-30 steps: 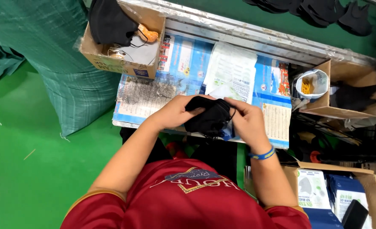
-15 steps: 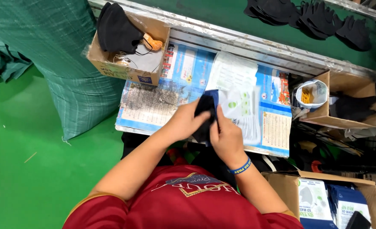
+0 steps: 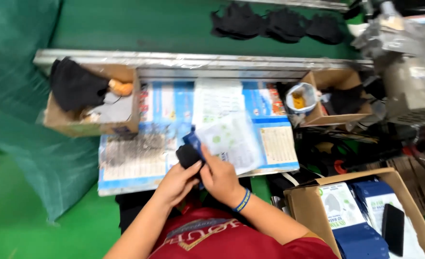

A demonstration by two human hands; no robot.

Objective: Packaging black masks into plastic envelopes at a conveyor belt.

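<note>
At the centre of the frame, slightly low, the left hand (image 3: 178,181) and right hand (image 3: 220,178) close together on a folded black mask (image 3: 189,155), pushing it into a clear printed pouch (image 3: 231,140) with a blue edge (the pouch fans out to the upper right of the fingers). Both hands grip; neither is spread. Beneath lies a blue-and-white printed board (image 3: 140,160). In the upper left sits a cardboard box (image 3: 90,125) of black masks; at lower right, a carton (image 3: 318,192) of packed pouches.
</note>
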